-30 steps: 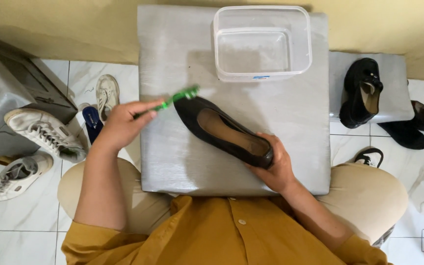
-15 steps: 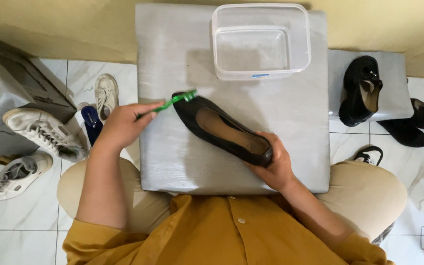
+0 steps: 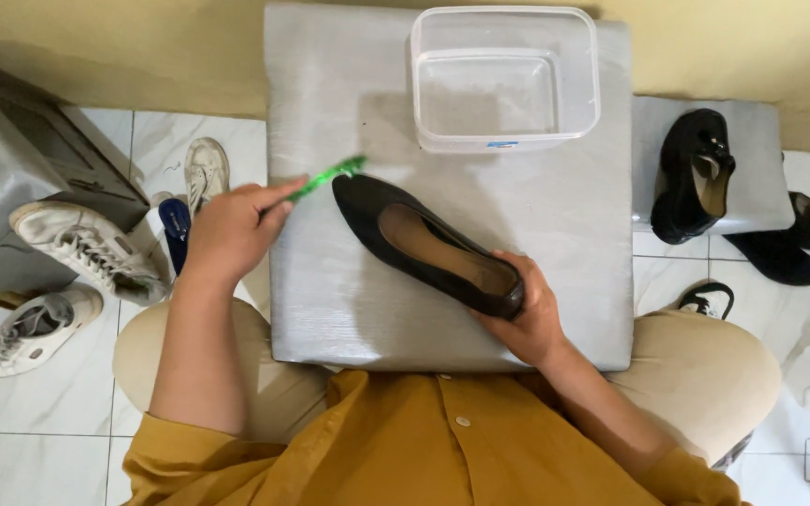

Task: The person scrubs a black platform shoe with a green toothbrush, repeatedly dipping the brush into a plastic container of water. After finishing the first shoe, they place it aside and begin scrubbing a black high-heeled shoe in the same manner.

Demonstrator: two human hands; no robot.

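So my left hand (image 3: 232,230) is closed around a thin green plastic brush (image 3: 328,176), looks like a toothbrush, with the bristle end poking out past my fingertips and sitting right at the toe of a black flat slip-on shoe with a tan lining (image 3: 428,245). My right hand (image 3: 529,314) is clamped on the heel end of that shoe, thumb on the back rim, pinning it down on the grey wrapped block (image 3: 330,300) that rests across my lap. The shoe lies diagonally between my two hands, toe toward the left one, heel in the right. Just beyond the shoe, further from me than either hand, there's a clear rectangular plastic tub (image 3: 504,79); I honestly can't tell whether there's water in it or not. Progress-wise, I'd say the brush is only at the toe tip and the sides and heel look untouched, though black on black makes it hard to judge what's clean. Off past my right hand, the matching black shoe (image 3: 691,173) sits on a smaller grey block, not started by the look of it. Out beyond my left hand a few scuffed white sneakers (image 3: 86,248) lie on the tile floor.
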